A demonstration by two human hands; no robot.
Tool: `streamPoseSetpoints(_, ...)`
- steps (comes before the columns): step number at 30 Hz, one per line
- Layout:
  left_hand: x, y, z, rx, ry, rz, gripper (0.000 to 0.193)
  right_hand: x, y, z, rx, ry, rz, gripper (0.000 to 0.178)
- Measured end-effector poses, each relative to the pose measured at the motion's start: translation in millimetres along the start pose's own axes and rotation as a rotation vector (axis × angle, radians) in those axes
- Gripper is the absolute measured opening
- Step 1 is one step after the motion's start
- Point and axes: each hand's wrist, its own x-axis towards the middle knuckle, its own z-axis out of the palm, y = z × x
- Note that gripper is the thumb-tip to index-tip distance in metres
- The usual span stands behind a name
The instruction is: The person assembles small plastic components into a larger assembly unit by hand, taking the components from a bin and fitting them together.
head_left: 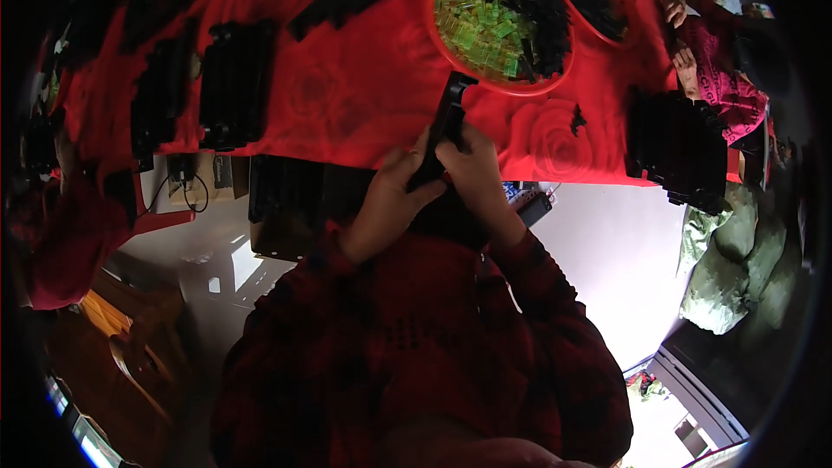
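Observation:
Both my hands are closed round a long black plastic part [450, 110], held tilted in front of my chest at the table's near edge. My left hand [392, 195] grips its lower end from the left, thumb laid across it. On the other side, my right hand [472, 166] presses its fingers against the part's middle. The far end of the part points up toward a red round basket [440, 45], which holds yellow-green translucent pieces [485, 22] and small black pieces [548, 39]. Fine details of the part are lost in shadow.
A red patterned cloth [321, 91] covers the table. Stacked black parts [236, 82] stand at left, more black parts [680, 147] at right. A second red basket [626, 30] sits far right. Co-workers' hands [685, 65] show at right; a red-sleeved person [74, 238] is at left.

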Motion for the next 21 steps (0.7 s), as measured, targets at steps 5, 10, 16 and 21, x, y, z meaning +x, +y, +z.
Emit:
streamPoseSetpoints(5,6.1,-1.0,-3.6,-0.018,0.012,-0.017,0.071,0.0,-17.9,-12.3,-0.163,-0.139,-0.013,0.029)
streamPoseSetpoints(10,12.5,6.4,-12.5,-0.506,0.058,-0.211,0.07,15.7,-41.1,-65.5,-0.372,0.043,-0.184,0.035)
streamPoseSetpoints(16,20.0,-2.4,-15.9,-0.591,0.036,-0.227,0.068,79.4,-45.5,-104.0,-0.272,0.327,-0.392,0.023)
streamPoseSetpoints(21,24.2,-0.3,-15.6,-0.529,0.036,-0.252,0.066,147.8,-53.2,-104.0,-0.51,0.482,-0.677,0.02)
